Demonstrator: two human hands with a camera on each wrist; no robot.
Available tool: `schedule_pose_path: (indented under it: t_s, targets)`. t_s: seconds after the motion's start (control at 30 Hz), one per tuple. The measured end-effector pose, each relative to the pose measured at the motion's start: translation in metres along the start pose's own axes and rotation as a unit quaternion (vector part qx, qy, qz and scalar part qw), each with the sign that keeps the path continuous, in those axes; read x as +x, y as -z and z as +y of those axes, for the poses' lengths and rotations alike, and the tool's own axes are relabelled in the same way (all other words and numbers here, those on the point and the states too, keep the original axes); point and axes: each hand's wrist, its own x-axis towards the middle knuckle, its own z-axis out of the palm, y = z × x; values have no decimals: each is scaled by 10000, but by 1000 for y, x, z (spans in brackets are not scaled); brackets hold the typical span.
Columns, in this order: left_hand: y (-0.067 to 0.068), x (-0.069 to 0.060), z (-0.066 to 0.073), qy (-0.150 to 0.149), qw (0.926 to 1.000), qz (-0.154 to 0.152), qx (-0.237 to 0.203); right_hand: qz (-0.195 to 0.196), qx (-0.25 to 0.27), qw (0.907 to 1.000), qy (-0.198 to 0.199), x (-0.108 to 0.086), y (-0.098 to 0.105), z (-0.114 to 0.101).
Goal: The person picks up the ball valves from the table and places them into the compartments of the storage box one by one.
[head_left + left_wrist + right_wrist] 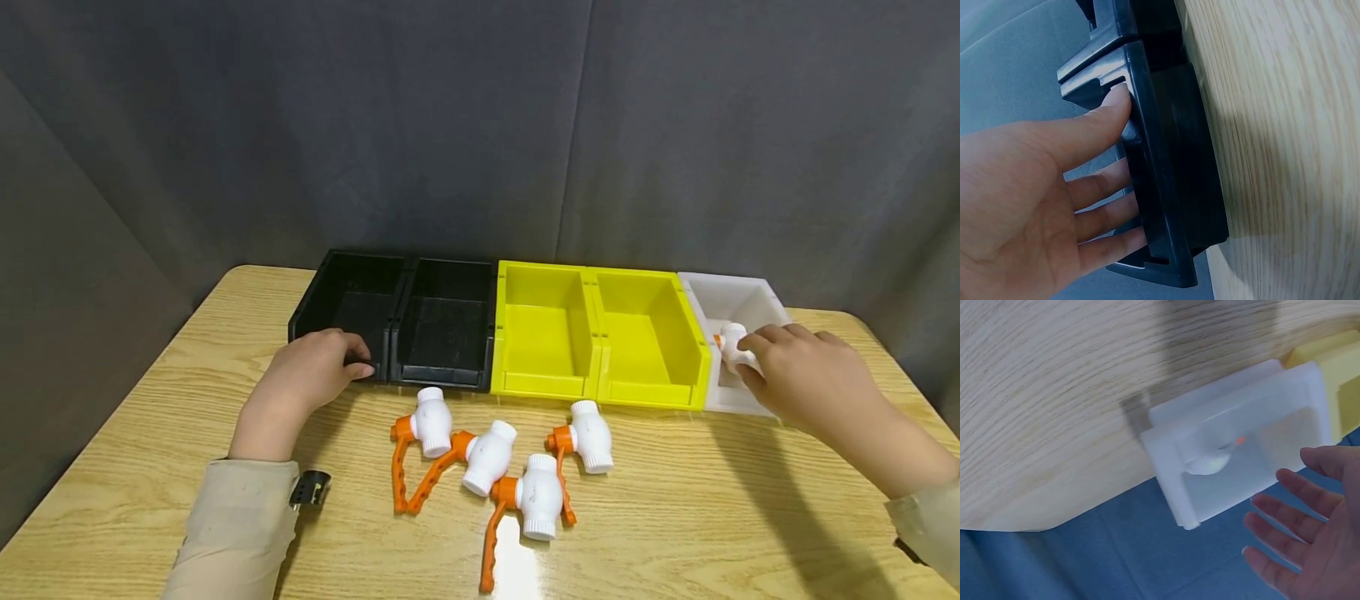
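At the front edge of the leftmost black bin, my left hand holds the rim. The left wrist view shows its thumb against the rim and the other fingers reaching over the front wall, tips hidden. My right hand is over the white bin at the far right. A white ball valve with an orange part lies in that bin. In the right wrist view the right fingers are spread, apart from the valve.
Several white valves with orange handles, such as one near the front, lie on the wooden table. Between the outer bins stand another black bin and two yellow bins. A grey curtain hangs behind.
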Motion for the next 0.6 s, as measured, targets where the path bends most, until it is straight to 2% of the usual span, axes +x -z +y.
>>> schedule_pose_path:
  t_s: [0.27,0.5,0.6]
  targets:
    - [0,0,0,9,10000,9,18,349,-10,9992,-217,-7,18,-19]
    - [0,0,1,27,10000,5,19,732,-20,9973,77,-6,32,-39]
    - [0,0,1,31,10000,2,17,780,56,9968,168,-6,35,-50]
